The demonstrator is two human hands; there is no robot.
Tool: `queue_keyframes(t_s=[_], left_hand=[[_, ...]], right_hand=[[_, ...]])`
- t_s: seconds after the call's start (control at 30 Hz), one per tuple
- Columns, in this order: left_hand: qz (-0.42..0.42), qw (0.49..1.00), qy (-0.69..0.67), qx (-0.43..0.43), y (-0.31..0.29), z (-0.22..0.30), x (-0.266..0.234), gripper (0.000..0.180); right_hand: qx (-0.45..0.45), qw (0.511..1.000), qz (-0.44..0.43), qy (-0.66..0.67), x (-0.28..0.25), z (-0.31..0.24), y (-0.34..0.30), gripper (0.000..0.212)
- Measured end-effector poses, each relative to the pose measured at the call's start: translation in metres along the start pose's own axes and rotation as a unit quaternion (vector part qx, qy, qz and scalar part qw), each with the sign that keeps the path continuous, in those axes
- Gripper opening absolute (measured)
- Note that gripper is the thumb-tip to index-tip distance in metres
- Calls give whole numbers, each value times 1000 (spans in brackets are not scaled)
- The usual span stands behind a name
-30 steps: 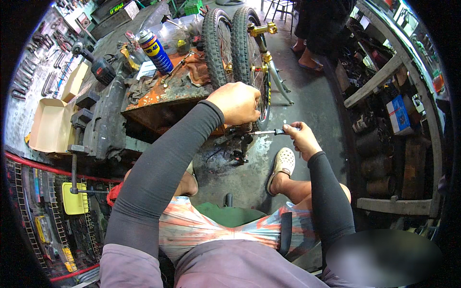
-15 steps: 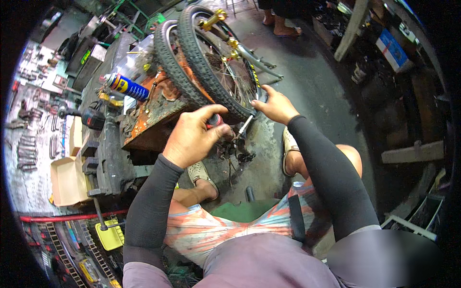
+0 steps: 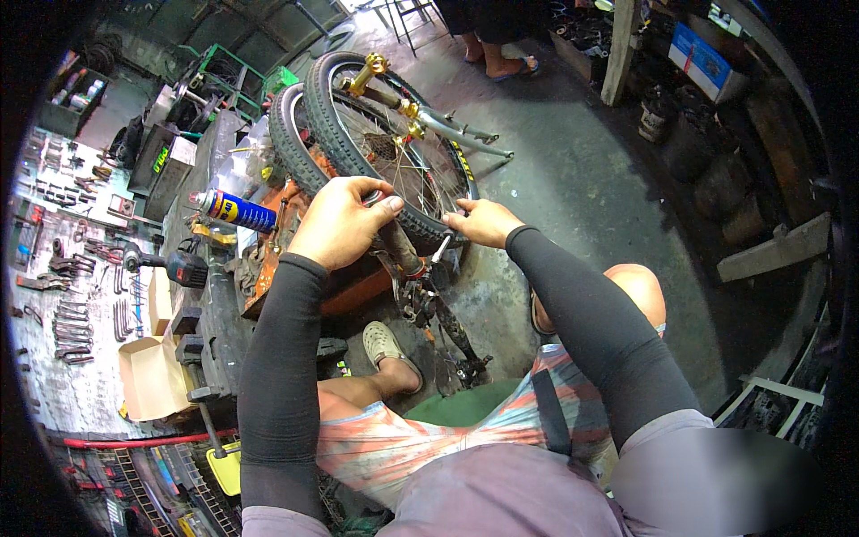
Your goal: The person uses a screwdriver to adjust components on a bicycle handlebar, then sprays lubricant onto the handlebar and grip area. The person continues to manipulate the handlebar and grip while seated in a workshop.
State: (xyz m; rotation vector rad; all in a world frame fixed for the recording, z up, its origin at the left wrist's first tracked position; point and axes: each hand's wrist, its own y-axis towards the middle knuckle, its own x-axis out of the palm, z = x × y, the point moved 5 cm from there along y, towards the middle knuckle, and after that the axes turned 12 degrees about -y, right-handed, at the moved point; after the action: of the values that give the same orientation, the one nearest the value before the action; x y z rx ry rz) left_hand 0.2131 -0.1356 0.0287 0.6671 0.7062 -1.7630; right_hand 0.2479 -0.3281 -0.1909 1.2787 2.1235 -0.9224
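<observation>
My left hand is closed at the upper end of a dark bicycle tube. Thumb and forefinger pinch there around a small shiny piece, mostly hidden by the fingers. Below the tube hang dark, greasy bicycle parts. My right hand is held beside the lower edge of a knobbly bicycle wheel, thumb and forefinger slightly apart and nothing visible between them. Just under its fingertips a short silver rod points up. Behind lies a second wheel, with a grey fork with gold fittings.
On the left, a workbench carries a blue spray can, a cordless drill and an open cardboard box. Tools cover a white board. A person's feet stand at the back. Cluttered shelves line the right.
My left hand has shifted up and left, now covering the red-and-black end seen before. The right hand has come down and left, its fingers drawn closer together. My view has tilted up.
</observation>
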Motion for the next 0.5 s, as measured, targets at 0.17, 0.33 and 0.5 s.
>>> queue_keyframes(t_s=[0.17, 0.33, 0.5], left_hand=[[-11, 1000, -7, -1, 4, 13, 3, 40], [-7, 1000, -14, 3, 1, 7, 2, 39], [1, 999, -38, 23, -16, 2, -2, 36]], right_hand=[[2, 1000, 13, 16, -3, 8, -1, 88], [1, 1000, 6, 19, -3, 3, -3, 90], [-1, 999, -3, 53, -1, 2, -6, 94]])
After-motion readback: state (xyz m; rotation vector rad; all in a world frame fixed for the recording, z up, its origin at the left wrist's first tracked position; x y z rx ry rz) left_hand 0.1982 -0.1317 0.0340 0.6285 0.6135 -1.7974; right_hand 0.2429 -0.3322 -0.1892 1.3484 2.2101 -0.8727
